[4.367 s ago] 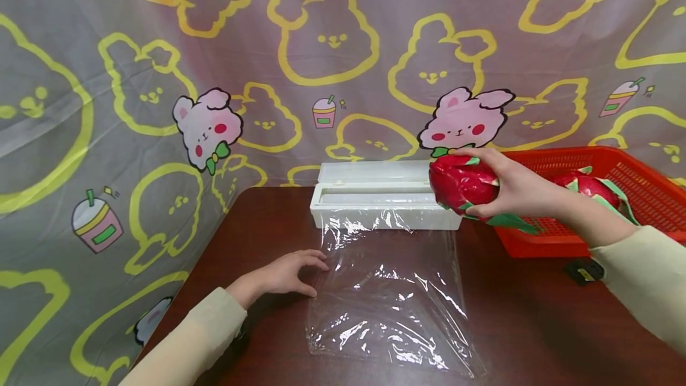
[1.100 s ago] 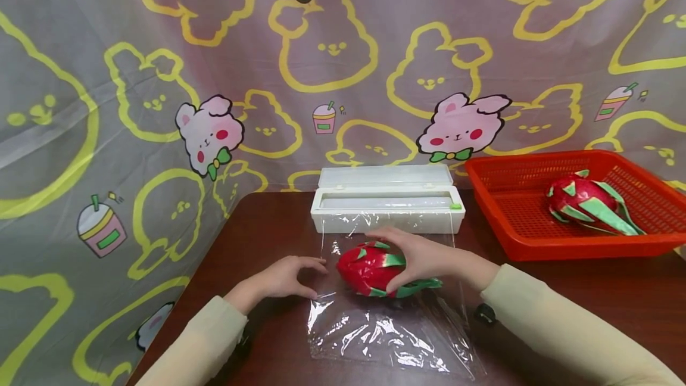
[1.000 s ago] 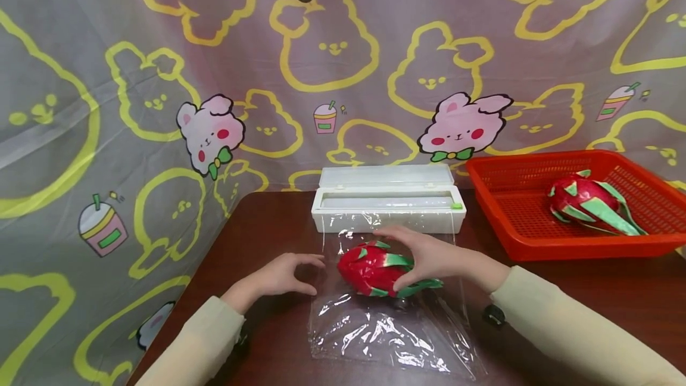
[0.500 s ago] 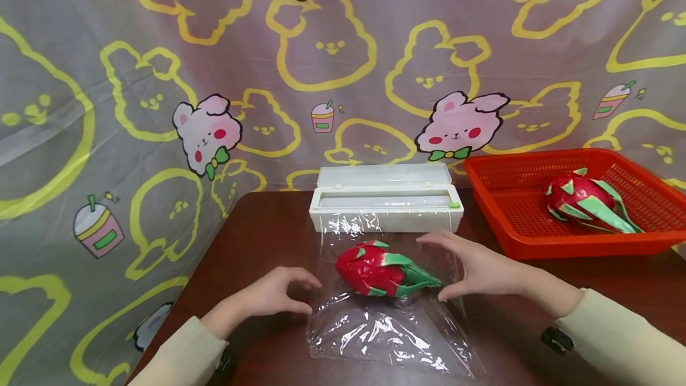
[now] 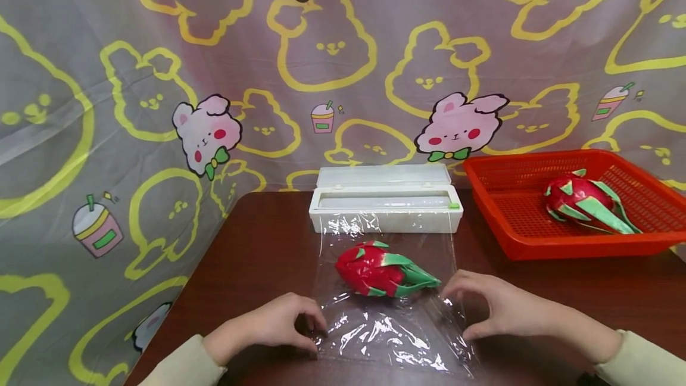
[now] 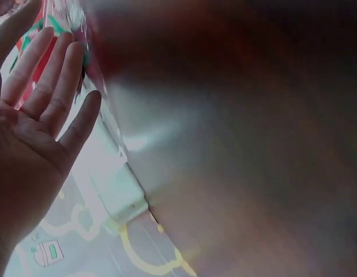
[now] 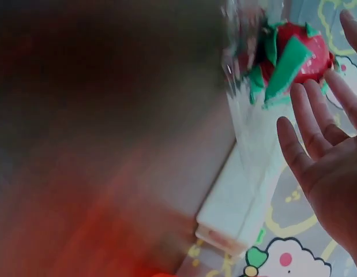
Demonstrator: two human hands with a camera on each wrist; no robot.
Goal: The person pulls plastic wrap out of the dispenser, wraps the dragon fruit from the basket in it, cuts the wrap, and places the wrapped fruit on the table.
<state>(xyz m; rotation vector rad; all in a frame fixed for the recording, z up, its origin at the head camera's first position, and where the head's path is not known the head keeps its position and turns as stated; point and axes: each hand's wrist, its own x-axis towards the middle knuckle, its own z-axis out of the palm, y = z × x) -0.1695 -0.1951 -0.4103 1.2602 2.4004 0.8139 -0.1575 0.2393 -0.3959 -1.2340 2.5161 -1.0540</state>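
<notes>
A red dragon fruit (image 5: 371,270) with green scales lies on a sheet of clear cling film (image 5: 386,338). The film runs toward me from a white cling film dispenser (image 5: 386,221), whose lid stands up. At the film's left edge is my left hand (image 5: 276,321), fingers loosely bent, the tips right at the film. My right hand (image 5: 506,308) is at the film's right edge, thumb and fingers apart. Both wrist views show relaxed, spread fingers on the left hand (image 6: 40,127) and the right hand (image 7: 334,156), with nothing between them.
A red plastic basket (image 5: 536,249) stands at the back right, with a second dragon fruit (image 5: 581,198) inside. Behind the brown table (image 5: 257,237) hangs a patterned curtain (image 5: 343,64). A small green slider (image 5: 454,205) sits at the dispenser's right end.
The right hand brought the dragon fruit from beside the basket onto the film, let go, and drew back to the film's right edge. The left hand slid nearer along the left edge.
</notes>
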